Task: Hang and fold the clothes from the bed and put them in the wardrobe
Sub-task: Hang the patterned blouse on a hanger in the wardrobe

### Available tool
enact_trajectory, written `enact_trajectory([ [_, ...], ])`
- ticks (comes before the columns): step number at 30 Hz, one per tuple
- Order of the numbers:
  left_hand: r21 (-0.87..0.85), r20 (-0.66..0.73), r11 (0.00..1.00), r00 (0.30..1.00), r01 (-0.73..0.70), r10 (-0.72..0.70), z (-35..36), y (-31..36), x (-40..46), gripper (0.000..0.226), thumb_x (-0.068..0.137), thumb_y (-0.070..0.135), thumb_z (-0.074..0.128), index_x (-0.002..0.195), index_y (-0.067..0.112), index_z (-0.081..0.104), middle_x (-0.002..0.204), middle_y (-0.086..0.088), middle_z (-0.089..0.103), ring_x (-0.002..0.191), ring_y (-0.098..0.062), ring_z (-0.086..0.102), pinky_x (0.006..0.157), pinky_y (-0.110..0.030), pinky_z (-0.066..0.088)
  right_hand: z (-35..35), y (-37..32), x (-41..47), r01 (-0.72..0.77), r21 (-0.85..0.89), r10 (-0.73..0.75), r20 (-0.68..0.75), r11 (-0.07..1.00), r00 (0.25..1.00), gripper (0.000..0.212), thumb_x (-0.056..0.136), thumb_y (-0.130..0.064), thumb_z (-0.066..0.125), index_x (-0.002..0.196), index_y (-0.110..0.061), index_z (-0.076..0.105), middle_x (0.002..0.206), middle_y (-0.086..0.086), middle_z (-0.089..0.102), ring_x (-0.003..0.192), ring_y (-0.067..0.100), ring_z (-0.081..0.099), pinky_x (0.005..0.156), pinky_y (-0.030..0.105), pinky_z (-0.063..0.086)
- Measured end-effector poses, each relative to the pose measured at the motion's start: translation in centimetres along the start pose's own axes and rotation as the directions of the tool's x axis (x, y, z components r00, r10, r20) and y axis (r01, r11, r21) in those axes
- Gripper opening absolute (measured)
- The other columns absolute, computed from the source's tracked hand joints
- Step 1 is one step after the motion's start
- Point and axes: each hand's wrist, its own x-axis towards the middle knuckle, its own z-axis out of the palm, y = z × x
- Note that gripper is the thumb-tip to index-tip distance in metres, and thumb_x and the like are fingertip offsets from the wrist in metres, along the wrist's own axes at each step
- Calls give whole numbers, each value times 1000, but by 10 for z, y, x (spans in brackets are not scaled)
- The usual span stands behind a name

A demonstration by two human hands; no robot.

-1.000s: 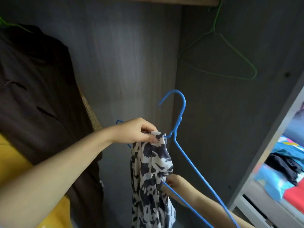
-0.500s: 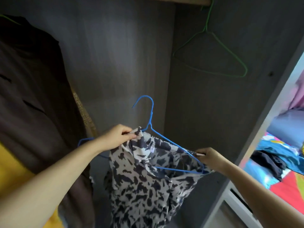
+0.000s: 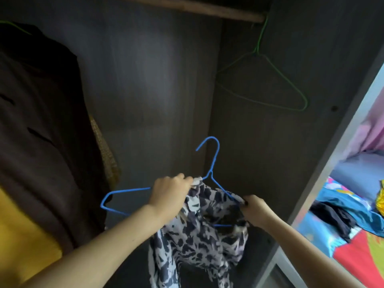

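Observation:
I hold a white garment with dark blotches [image 3: 199, 242] on a blue wire hanger [image 3: 214, 156] inside the dark wardrobe. My left hand [image 3: 169, 191] grips the garment's neckline at the hanger's neck. My right hand [image 3: 253, 206] pinches the fabric over the hanger's right shoulder. The hanger's left shoulder [image 3: 116, 197] sticks out bare. Its hook points up, well below the wooden rail [image 3: 207, 11].
An empty green wire hanger [image 3: 286, 84] hangs from the rail at the right. A dark brown garment [image 3: 39, 132] hangs at the left, with yellow cloth [image 3: 18, 231] below it. Past the wardrobe's side panel [image 3: 324, 173], clothes [image 3: 336, 217] lie on the bed.
The garment went from bunched at the hanger's neck to spread over its right shoulder. My right hand rose from below to that shoulder. The hanger tilted level.

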Motion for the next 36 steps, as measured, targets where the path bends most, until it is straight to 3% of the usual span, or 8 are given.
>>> enact_trajectory([
  [5, -268, -119, 963, 990, 36, -70, 20, -15, 0, 16, 96, 30, 51, 95, 22, 64, 85, 2, 60, 80, -26, 64, 57, -33, 40, -40, -44, -37, 122, 513, -331, 341, 850, 880, 20, 95, -9, 54, 110, -19, 60, 64, -9, 64, 52, 3, 54, 44, 15, 42],
  [7, -551, -149, 834, 984, -1, -97, 25, -38, -4, 16, 94, 22, 59, 84, 13, 67, 75, 2, 58, 74, -23, 61, 61, -37, 42, -76, -45, -42, 229, 463, -428, 388, 856, 817, 26, 97, -12, 53, 123, -17, 58, 70, -5, 68, 57, 6, 60, 51, 18, 48],
  [10, -732, -200, 679, 969, -50, -144, 19, -64, -4, 27, 89, 10, 64, 64, 18, 54, 62, 9, 45, 62, -5, 47, 60, -33, 36, -129, -51, -31, 502, 175, -504, -37, 847, 863, 37, 95, -14, 57, 132, -15, 56, 92, -4, 71, 79, 1, 65, 81, 21, 52],
  [12, -785, -223, 616, 957, -66, -182, 7, -70, 2, 25, 89, 3, 62, 72, 22, 60, 66, 11, 53, 67, 3, 52, 63, -25, 39, -149, -63, -26, 627, -89, -624, 59, 774, 779, 38, 94, -23, 59, 131, -26, 55, 106, -10, 64, 94, -1, 59, 93, 21, 46],
  [16, -881, -263, 460, 921, -109, -286, -20, -85, 14, 33, 91, 0, 58, 80, 31, 63, 73, 19, 66, 73, 15, 56, 66, -6, 40, -158, -73, -22, 693, -187, -681, 135, 696, 720, 13, 97, -30, 53, 85, -35, 53, 67, -15, 54, 62, -2, 46, 64, 19, 40],
  [24, -651, -372, 755, 901, -81, -225, -53, -130, 21, 17, 94, 4, 54, 84, -3, 66, 81, -9, 63, 80, -25, 60, 72, -38, 43, -176, -87, -27, 724, -35, -722, -116, 689, 682, 34, 88, -47, 45, 67, -21, 49, 59, -10, 49, 55, 0, 43, 55, 22, 37],
  [31, -612, -390, 764, 918, -203, -69, -67, -111, 29, 28, 95, 11, 53, 68, 12, 50, 66, 3, 53, 66, -8, 51, 62, -22, 36, -162, -138, -30, 632, -524, -751, -23, 571, 659, 22, 101, -43, 28, 87, -26, 28, 64, -4, 45, 72, 27, 57, 65, 39, 44],
  [36, -535, -422, 832, 899, -145, -114, -72, -150, 26, 32, 94, 24, 44, 71, 5, 54, 69, -1, 52, 70, -14, 50, 66, -28, 36, -180, -142, -34, 733, -79, -737, -82, 676, 671, 31, 98, -33, 46, 70, -18, 46, 60, -9, 54, 55, 4, 48, 56, 21, 39],
])
